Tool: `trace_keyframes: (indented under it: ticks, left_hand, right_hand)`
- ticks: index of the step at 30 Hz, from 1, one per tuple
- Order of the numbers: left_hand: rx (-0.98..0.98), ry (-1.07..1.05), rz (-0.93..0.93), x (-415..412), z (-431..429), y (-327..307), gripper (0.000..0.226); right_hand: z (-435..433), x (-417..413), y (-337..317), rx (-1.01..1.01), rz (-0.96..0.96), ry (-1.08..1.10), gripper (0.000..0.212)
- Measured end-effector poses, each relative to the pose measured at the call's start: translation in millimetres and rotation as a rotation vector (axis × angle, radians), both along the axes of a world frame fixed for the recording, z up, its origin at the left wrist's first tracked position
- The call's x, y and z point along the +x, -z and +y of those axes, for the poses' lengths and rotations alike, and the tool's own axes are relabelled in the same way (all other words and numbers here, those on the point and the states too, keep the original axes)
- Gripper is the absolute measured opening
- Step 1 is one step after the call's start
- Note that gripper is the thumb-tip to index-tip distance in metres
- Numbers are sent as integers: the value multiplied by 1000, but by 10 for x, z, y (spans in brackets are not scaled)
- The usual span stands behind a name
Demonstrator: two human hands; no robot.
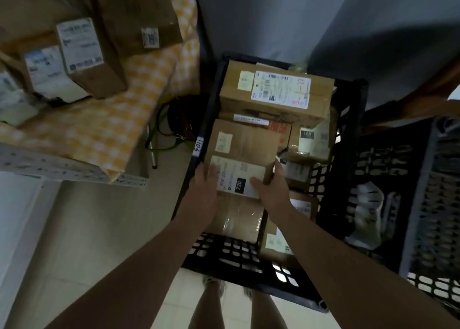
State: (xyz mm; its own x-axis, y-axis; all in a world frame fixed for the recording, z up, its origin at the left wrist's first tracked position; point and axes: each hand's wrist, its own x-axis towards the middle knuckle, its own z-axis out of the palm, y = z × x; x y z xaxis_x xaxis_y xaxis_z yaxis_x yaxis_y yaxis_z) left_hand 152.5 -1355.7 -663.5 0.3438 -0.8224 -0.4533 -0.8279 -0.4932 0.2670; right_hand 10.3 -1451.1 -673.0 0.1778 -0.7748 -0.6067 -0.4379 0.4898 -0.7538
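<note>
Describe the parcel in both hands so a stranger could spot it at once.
Find the black slatted plastic crate full of brown cardboard parcels. On top, at its near left, lies the flat brown cardboard box gripped by the left hand and right hand. Only its white label bears a black patch reading 220.

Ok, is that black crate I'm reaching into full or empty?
Full, or nearly: the black crate is packed with cardboard parcels in layers. The left hand and right hand grip the top box.
</note>
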Motion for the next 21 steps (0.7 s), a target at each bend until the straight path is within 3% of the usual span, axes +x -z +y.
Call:
trace_keyframes:
  ticks: [3, 7, 12, 17, 21]
  left_hand:
    - [-36, 313, -243, 42, 143, 127, 83]
    - [-152, 505, -427, 122, 261, 125, 61]
    - [-161, 558, -457, 215, 275, 53, 64]
    - [-174, 571, -417, 183, 258, 54, 55]
    - [-200, 591, -392, 185, 273, 70, 55]
  right_hand:
    - [-1, 15, 86, -40, 104, -33, 70]
    - [113, -49, 174, 27, 211, -5, 63]
    - [167, -39, 143, 29, 241, -22, 54]
    - [260, -69, 153, 165, 0, 117, 49]
    - [292, -40, 181, 123, -23, 130, 47]
